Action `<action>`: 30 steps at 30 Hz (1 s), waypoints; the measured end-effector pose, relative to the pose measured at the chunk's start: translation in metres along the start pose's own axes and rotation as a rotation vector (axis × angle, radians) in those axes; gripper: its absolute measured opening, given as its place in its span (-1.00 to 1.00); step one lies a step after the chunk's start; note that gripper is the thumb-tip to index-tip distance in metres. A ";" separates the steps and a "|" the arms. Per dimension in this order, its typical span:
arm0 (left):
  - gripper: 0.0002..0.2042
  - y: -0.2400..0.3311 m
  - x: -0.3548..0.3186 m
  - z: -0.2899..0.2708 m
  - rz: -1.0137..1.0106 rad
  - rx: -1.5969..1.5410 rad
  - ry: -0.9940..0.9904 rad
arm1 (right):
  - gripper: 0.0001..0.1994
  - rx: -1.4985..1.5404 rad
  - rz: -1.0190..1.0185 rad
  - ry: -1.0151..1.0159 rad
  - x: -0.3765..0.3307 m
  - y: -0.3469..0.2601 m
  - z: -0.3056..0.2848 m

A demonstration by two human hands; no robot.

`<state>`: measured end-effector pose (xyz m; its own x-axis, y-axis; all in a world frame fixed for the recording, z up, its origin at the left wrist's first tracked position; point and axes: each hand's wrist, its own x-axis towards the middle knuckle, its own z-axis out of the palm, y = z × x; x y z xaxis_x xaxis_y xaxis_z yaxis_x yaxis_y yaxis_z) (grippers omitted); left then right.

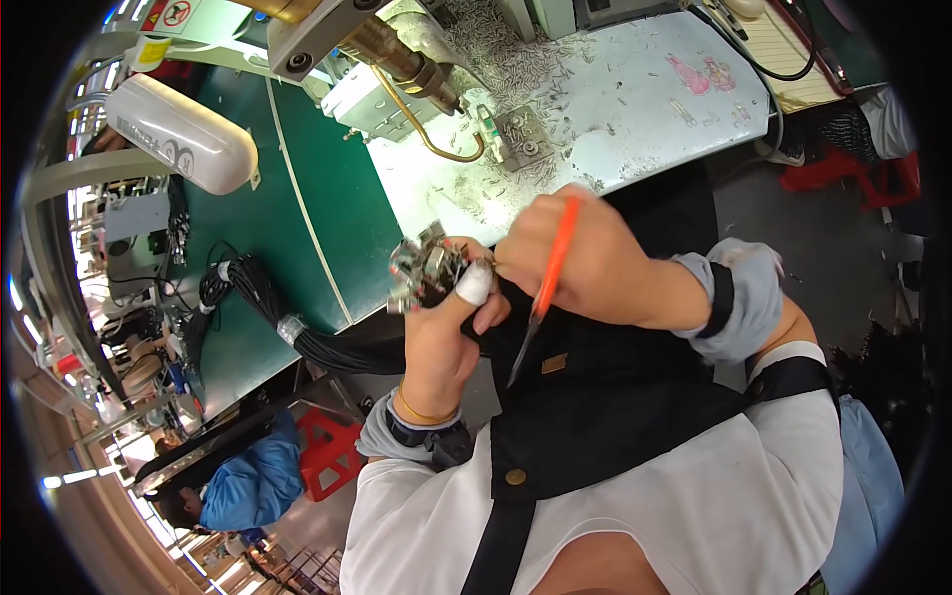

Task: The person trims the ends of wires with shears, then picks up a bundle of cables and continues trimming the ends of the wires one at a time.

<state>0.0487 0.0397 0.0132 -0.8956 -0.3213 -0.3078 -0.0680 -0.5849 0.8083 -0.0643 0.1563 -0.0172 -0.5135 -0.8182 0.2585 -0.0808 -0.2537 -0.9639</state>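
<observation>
My left hand [442,332] is closed around a bunch of small metal parts [428,270], silvery with touches of red and green. White wrapping covers its thumb. Close against it, my right hand [578,260] is curled, slightly blurred, with an orange-handled tool [555,253] held across it. The tool's thin dark tip slants down toward my apron; its exact kind is unclear. The fingertips of my right hand meet the left thumb and fingers, and whatever is between them is too small to tell. Beyond both hands stands a machine head [416,74] above a small metal fixture [521,137].
Many small metal pieces [496,50] lie scattered over the white worktop [645,109]. A bent brass-coloured tube [436,149] reaches toward the fixture. To the left are a green table [248,297], a white cylindrical canister [183,134] and bundled black cables [253,288]. A person in blue [253,481] sits lower left.
</observation>
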 end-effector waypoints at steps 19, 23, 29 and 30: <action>-0.82 -0.014 -0.003 0.003 0.538 0.784 0.209 | -0.94 0.078 0.226 0.047 -0.005 -0.017 -0.004; -0.84 -0.008 -0.007 0.013 0.306 0.578 0.335 | -0.90 0.571 0.337 0.044 -0.003 -0.022 -0.002; -0.85 -0.008 -0.005 0.007 0.208 0.209 0.251 | -0.80 -0.164 0.138 0.002 -0.013 -0.008 -0.011; -0.86 -0.008 -0.005 0.007 0.204 0.191 0.241 | -0.77 -0.395 0.122 -0.053 -0.015 -0.008 -0.015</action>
<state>0.0509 0.0512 0.0119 -0.7713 -0.5967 -0.2215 0.0004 -0.3485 0.9373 -0.0688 0.1789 -0.0146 -0.4956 -0.8582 0.1337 -0.3487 0.0556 -0.9356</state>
